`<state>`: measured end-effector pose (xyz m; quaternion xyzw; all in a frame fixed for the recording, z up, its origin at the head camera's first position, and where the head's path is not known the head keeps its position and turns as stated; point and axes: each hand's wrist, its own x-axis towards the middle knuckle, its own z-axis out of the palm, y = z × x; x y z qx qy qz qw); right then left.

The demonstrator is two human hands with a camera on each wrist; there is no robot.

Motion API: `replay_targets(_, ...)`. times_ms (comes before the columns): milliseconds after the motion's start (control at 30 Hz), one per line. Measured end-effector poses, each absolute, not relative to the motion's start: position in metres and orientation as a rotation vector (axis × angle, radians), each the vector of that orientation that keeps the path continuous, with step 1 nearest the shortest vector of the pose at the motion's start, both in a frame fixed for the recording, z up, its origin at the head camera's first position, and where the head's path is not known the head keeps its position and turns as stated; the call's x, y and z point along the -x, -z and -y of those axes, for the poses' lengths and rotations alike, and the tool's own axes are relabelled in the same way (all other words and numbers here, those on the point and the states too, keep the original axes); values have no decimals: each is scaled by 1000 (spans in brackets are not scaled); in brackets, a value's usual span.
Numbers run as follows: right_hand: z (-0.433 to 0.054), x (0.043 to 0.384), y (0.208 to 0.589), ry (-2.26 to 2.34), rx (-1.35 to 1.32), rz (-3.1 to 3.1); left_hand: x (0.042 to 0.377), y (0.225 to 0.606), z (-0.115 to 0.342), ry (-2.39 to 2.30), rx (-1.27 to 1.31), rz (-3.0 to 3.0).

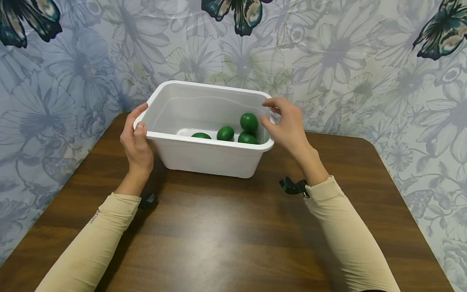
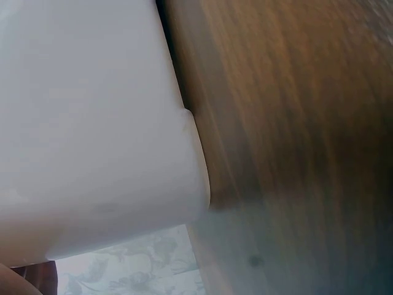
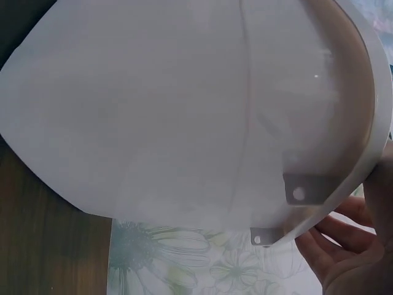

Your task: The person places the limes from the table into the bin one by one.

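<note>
A white plastic tub is at the far side of the table, set at a slight angle. Inside, mostly toward its right end, lie several glossy dark green round fruits that look like limes; one rests on top of another. My left hand grips the tub's left rim, thumb on the near side. At the opposite end my right hand holds the right rim, and the right wrist view shows its fingers curled under the lip. The left wrist view shows mainly the tub's outer wall.
The brown wooden table stretches in front of the tub, with rounded far corners. Close behind is a wall with flower-patterned covering and butterfly decorations. A black camera mount sticks out from the right wrist.
</note>
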<state>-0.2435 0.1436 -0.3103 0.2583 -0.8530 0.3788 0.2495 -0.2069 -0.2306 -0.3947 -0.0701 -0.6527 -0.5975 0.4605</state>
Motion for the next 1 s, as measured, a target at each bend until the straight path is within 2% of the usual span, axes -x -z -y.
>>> replay_targets(1000, -194, 226, 317, -1113, -552, 2313, 208, 395, 226, 1493, 153, 1562)
